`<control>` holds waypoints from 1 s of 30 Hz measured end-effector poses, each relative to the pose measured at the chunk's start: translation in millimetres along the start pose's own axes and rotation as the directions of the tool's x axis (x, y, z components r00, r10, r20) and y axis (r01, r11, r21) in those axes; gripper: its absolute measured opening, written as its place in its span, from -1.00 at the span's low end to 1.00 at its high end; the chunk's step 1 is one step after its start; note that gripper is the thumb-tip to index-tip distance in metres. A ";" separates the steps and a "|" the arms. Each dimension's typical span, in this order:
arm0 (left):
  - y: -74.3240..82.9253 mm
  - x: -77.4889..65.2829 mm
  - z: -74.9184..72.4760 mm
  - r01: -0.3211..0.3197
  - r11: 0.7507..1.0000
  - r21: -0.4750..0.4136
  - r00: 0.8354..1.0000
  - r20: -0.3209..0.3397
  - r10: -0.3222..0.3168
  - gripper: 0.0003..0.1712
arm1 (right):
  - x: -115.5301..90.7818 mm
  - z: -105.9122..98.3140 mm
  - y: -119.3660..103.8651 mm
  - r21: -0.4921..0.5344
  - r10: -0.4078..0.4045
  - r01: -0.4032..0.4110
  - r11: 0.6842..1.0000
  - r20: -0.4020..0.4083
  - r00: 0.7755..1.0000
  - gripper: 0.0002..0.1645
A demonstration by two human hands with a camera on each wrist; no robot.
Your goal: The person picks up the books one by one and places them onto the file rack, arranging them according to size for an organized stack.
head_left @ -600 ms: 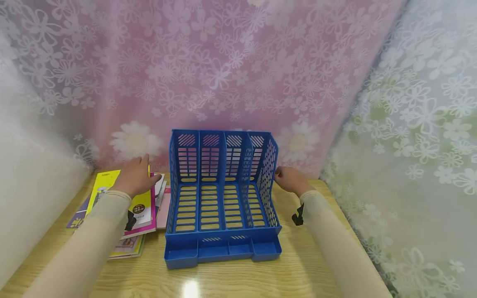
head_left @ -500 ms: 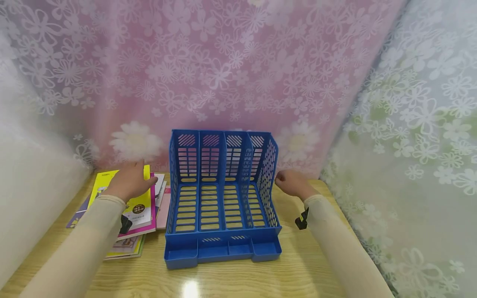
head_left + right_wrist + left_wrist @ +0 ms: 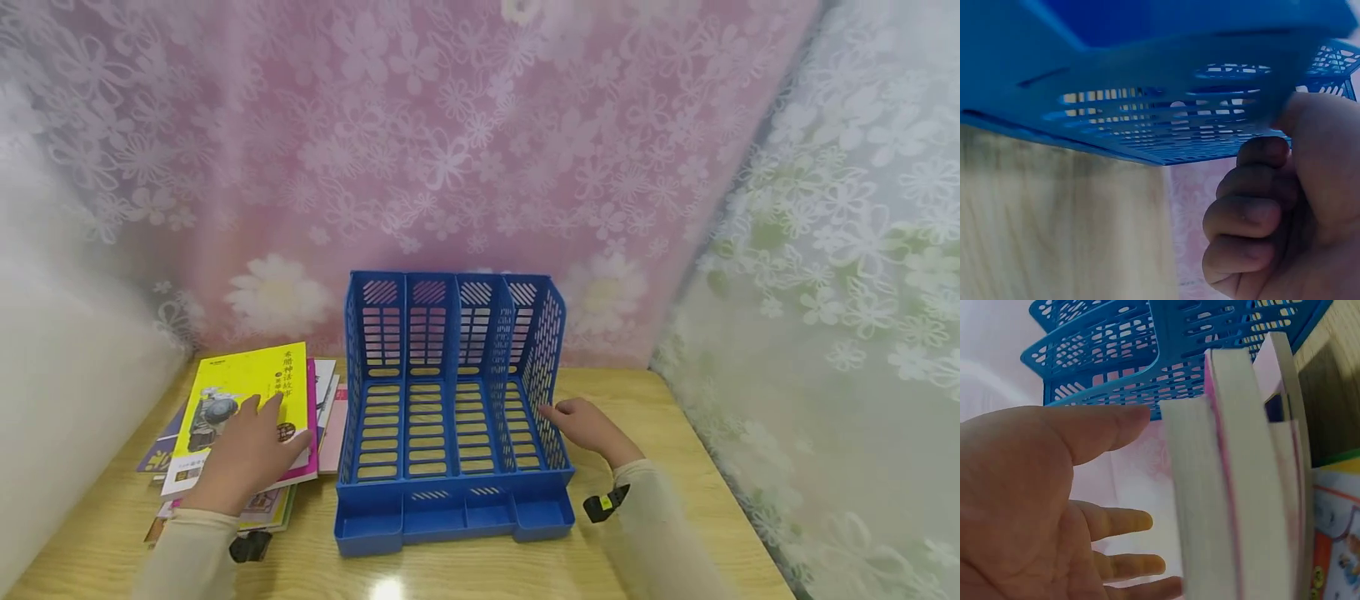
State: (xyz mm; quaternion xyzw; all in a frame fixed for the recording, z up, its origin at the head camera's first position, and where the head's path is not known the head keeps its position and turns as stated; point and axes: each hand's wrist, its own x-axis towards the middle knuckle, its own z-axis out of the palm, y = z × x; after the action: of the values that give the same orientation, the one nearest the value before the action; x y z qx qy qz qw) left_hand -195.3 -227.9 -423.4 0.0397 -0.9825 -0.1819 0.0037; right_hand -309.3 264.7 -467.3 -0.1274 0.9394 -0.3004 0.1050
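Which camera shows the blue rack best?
The head view: the blue rack shows nearly whole, barely covered. The left wrist view catches only part of it; the right wrist view, a cropped close-up of one side.

Yellow-and-white rectangular paper book (image 3: 247, 375): vertical black cover title (image 3: 287, 372) reads 希腊神话故事. Tiny top-left print (image 3: 217, 362) too small to read.

Head view: pink hanging cloth with white flower print (image 3: 450, 150) fills the upper centre; whitish sheet with green-and-white floral pattern (image 3: 847, 275), right side. Plain whitish surface (image 3: 60, 358), lower left. Pale wood-grain tabletop (image 3: 300, 575) spans bottom, glare spot (image 3: 387, 590) at bottom edge.
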 end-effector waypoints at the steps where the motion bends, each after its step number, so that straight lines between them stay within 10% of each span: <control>1: 0.3 -0.5 3.2 0.008 1.000 -0.008 1.000 -0.003 -0.008 0.08 | 0.2 2.6 1.3 0.009 -0.002 0.002 1.000 -0.004 1.000 -0.36; 12: 7.2 4.5 26.2 0.079 0.995 0.063 0.995 -0.065 -0.075 -0.05 | 0.6 15.7 4.7 0.087 0.019 -0.015 0.996 -0.047 0.999 -0.44; 30: 8.3 7.1 22.8 0.073 0.993 0.097 0.997 -0.028 -0.071 -0.14 | 0.9 14.2 -9.4 0.017 0.083 -0.082 0.997 -0.127 0.988 -0.51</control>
State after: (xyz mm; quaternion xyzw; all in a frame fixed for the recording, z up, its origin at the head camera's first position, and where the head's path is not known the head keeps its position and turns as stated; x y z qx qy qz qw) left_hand -203.4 -212.7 -441.7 0.0774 -0.9881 -0.1330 0.0073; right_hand -304.6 249.3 -473.2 -0.0683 0.9469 -0.3088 0.0578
